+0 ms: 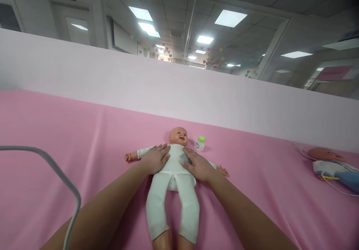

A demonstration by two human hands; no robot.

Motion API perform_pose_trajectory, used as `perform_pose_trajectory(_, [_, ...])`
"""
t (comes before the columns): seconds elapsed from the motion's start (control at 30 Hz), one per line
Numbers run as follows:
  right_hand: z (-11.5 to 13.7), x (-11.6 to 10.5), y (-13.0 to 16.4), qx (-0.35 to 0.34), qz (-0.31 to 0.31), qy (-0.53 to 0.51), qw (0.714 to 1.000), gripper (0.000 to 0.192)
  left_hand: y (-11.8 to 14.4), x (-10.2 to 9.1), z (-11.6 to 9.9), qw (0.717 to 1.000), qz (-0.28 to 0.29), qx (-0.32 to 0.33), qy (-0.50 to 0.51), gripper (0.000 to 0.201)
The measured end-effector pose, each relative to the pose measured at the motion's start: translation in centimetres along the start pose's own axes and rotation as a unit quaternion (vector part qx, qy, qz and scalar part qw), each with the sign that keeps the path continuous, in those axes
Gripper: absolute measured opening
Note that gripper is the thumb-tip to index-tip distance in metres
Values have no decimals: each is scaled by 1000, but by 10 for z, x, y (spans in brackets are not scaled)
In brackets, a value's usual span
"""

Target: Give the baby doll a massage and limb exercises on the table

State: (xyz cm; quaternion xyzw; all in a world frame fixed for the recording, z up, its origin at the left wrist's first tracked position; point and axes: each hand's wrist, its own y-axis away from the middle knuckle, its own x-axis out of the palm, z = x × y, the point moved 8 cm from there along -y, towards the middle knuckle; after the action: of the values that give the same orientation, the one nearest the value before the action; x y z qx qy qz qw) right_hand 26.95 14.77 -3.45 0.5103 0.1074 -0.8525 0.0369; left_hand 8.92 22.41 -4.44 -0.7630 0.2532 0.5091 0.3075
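Note:
A baby doll point(176, 164) with a bald plastic head and white cloth body lies on its back on the pink sheet point(112, 137). Its arms stretch out to both sides, and its feet run out of view at the bottom. My left hand point(155, 158) rests flat on the doll's chest and shoulder at the left, fingers extended. On the other side of the chest lies my right hand point(198, 164), fingers stretched and the thumb apart. Beside the doll's head, to the right, stands a small clear bottle point(199, 144) with a green cap.
A grey cable or tube point(61, 175) arcs across the left foreground. Far right lies a second doll point(333, 167) in white and blue, with a thin white tube about it. Behind the sheet rises a low white wall point(168, 87) with glass above.

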Motion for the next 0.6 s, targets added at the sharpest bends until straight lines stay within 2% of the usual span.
perform_pose_trajectory(0.13, [-9,-9,26,28,-7,16,999,72,3,-15,2,1000,-25,-3,-3,56])
perform_pose_trajectory(0.2, [-21,-16,40,59,-13,31,998,63,5,-27,12,999,-28,-31,-12,47])
perform_pose_trajectory(0.3, [-51,-28,58,119,-28,42,992,54,14,-47,43,991,-33,-130,-27,37])
perform_pose_trajectory(0.37, [-71,-35,68,158,-28,29,987,52,23,-58,67,979,-32,-197,-30,52])
perform_pose_trajectory(0.43, [-87,-43,75,198,-28,24,979,53,31,-63,87,970,-10,-240,-37,70])
perform_pose_trajectory(0.47, [-92,-46,78,207,-21,22,978,52,34,-64,96,967,7,-253,-43,72])
perform_pose_trajectory(0.6, [-93,-55,83,176,17,-6,984,45,44,-69,123,949,35,-309,-60,52])
